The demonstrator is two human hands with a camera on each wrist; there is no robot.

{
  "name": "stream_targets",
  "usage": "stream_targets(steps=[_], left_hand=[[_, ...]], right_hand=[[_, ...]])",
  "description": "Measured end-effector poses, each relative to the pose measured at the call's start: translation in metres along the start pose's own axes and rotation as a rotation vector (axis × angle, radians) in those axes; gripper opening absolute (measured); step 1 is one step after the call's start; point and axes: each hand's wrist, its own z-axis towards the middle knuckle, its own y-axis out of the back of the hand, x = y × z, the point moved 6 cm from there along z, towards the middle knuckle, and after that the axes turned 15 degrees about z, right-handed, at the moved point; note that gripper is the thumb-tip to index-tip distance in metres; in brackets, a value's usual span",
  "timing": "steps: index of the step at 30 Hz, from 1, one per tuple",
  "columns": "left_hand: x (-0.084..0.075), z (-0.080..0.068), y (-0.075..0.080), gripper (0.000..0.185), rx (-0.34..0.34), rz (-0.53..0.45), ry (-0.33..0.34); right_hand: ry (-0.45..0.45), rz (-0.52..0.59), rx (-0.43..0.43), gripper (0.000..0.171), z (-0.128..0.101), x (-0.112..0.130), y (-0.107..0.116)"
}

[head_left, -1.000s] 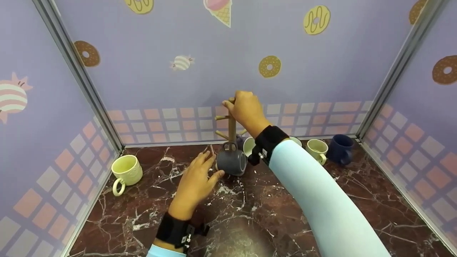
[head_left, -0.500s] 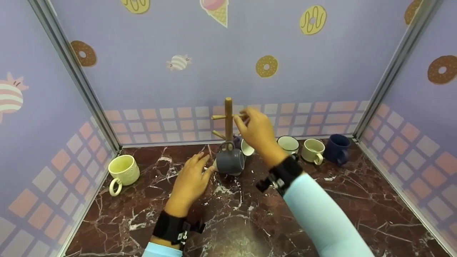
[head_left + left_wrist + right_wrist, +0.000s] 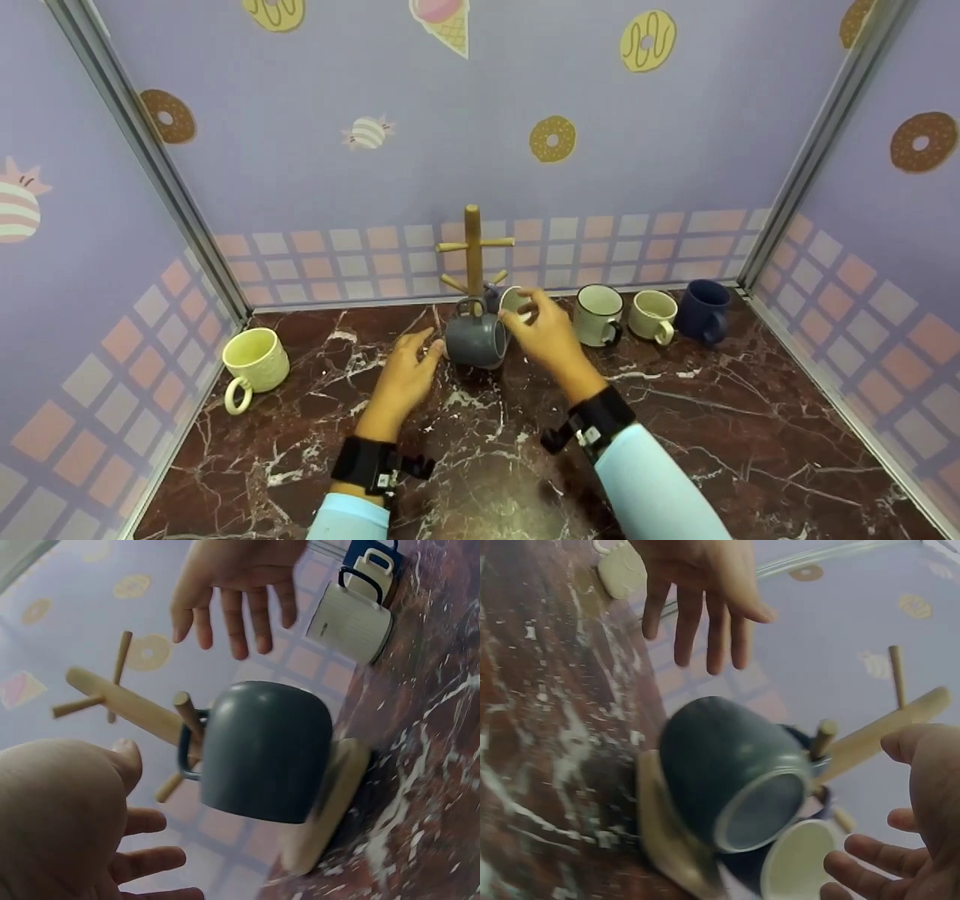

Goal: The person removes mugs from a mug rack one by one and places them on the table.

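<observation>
We see the dark grey mug [image 3: 475,341] hanging on its side from the wooden mug rack [image 3: 473,259], its handle [image 3: 184,754] looped over a low peg above the tabletop [image 3: 487,480]. We'd judge it rigid, moderately heavy and probably glazed ceramic: smooth enough to slide in the fingers and liable to chip against wood. We'd cup the body from both sides, or support it below while guiding the handle along the peg. Neither grip holds anything: the left grip [image 3: 405,375] has its fingers extended just beside the mug, and the right grip [image 3: 551,341] is loosely spread near a white-lined mug [image 3: 802,859] behind; whether those fingertips touch its rim, we cannot tell. That second mug is partly covered, so its hanging point is unclear. The grey mug's mouth faces away in every view, and the right wrist view is blurred.
</observation>
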Motion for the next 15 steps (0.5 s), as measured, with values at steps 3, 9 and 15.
stream_targets(steps=[3,9,15], left_hand=[[0.003,0.005,-0.010,0.058,0.017,-0.065,0.040],[0.006,0.004,-0.023,0.062,0.025,-0.036,0.062],[0.001,0.001,-0.027,0.067,0.026,-0.066,0.063]], right_hand=[[-0.020,-0.036,0.019,0.070,-0.006,-0.015,-0.010],[-0.034,-0.009,0.043,0.079,-0.019,-0.041,-0.032],[-0.038,0.084,0.033,0.083,-0.026,-0.050,-0.039]])
